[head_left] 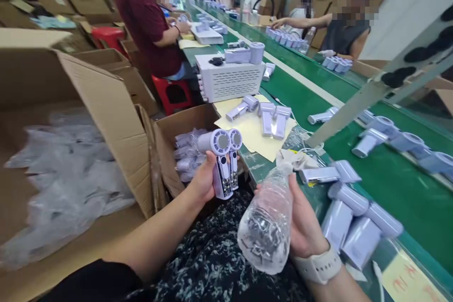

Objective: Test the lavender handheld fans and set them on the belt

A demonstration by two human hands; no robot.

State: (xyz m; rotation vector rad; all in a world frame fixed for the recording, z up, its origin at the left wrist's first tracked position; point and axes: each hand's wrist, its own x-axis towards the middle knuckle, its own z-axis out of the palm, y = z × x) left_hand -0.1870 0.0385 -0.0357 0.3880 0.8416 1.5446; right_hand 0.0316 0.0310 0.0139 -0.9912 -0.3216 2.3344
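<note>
My left hand [202, 180] is closed around two lavender handheld fans [222, 170], held side by side with their round heads up. Circuit boards show in their uncovered handles. My right hand [305, 222] grips a clear plastic bottle [267, 226], tilted with its base toward me and its neck pointing away. Part of that hand shows through the bottle. Just right of it, several more lavender fans [338, 222] lie on the green bench [258, 163]. Beneath the left hand stands a cardboard box [164, 134] with bagged lavender parts inside.
At left, a large open carton [102, 127] holds crumpled clear plastic bags [74, 184]. A white vented metal box [231, 78] and yellow paper [247, 134] sit ahead. A slanted metal post [339, 113] rises at right beside the green conveyor belt [389, 179]. Several people work along the line.
</note>
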